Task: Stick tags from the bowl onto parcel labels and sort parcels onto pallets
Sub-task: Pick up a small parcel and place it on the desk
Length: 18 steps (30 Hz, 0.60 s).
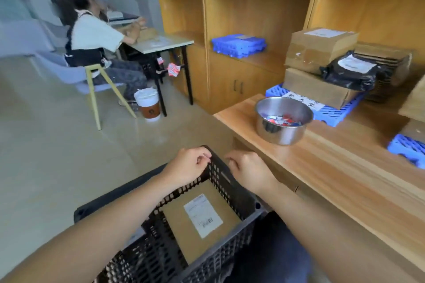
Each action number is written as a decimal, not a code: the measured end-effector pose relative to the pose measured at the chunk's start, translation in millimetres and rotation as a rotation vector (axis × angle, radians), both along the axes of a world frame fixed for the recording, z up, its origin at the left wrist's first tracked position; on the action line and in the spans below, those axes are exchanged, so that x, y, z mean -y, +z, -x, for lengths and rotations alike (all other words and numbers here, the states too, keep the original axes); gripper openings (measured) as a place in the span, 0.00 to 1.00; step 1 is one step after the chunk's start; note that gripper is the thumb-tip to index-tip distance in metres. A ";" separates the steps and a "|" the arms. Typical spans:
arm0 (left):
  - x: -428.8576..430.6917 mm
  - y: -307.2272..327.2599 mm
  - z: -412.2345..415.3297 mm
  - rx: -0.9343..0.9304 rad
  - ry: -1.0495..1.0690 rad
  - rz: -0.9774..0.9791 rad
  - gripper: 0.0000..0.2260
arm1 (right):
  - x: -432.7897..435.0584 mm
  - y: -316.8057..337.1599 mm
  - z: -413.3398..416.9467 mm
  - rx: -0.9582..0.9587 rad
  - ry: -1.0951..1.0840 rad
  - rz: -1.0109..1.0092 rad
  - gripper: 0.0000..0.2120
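Looking down, we see wooden shelving (259,18) filling the far right wall, with one blue pallet (239,46) lying in a shelf bay. Nearer, along the right, runs the wooden worktop (345,179). At its far end a second pallet (333,115) carries stacked parcels (319,48): two cardboard boxes, with a black mailer bag (349,71) beside the upper one. A third pallet (407,149) shows at the right edge. Near us, left of the worktop, sits a black mesh crate (239,193), and a flat cardboard parcel (184,232) lies on its floor, white label (202,215) facing up. The steel bowl (282,133) stands at the worktop's far left corner, just beside the loaded pallet. Our left hand (188,163) curls its fingers over the crate's far rim. Our right hand (248,167) hangs just right of that rim, fingers curled; whether it holds anything we cannot tell. Red, white and blue tags (282,119) lie inside the bowl.
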State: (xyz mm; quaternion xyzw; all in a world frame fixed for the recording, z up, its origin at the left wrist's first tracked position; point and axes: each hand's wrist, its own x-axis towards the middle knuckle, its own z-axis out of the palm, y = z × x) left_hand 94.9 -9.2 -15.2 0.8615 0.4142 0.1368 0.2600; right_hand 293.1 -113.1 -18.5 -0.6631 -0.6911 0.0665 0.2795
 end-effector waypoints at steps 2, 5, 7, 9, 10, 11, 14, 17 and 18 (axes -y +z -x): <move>-9.9 -16.5 37.1 -0.036 0.054 0.017 0.12 | -22.7 -17.8 31.6 0.007 0.091 0.085 0.14; -19.8 -41.0 90.9 -0.098 0.117 0.068 0.13 | -48.5 -40.5 74.0 0.034 0.226 0.222 0.16; -23.3 -56.5 120.1 -0.131 0.152 0.090 0.14 | -59.5 -55.2 92.9 0.057 0.278 0.275 0.17; -26.9 -73.9 150.8 -0.182 0.190 0.100 0.15 | -71.5 -72.3 112.8 0.070 0.324 0.338 0.17; -28.4 -82.7 162.5 -0.222 0.205 0.094 0.16 | -75.9 -79.3 120.1 0.086 0.337 0.370 0.18; -30.2 -92.3 174.2 -0.268 0.220 0.087 0.18 | -80.5 -84.6 128.6 0.111 0.352 0.398 0.18; -32.3 -121.9 198.8 -0.497 0.270 0.107 0.24 | -92.6 -99.7 149.7 0.131 0.397 0.467 0.20; -28.5 -147.1 214.2 -0.688 0.304 0.195 0.30 | -96.7 -111.7 164.5 0.143 0.425 0.494 0.19; -27.5 -154.5 217.8 -0.724 0.318 0.197 0.31 | -97.7 -116.5 167.8 0.144 0.437 0.511 0.18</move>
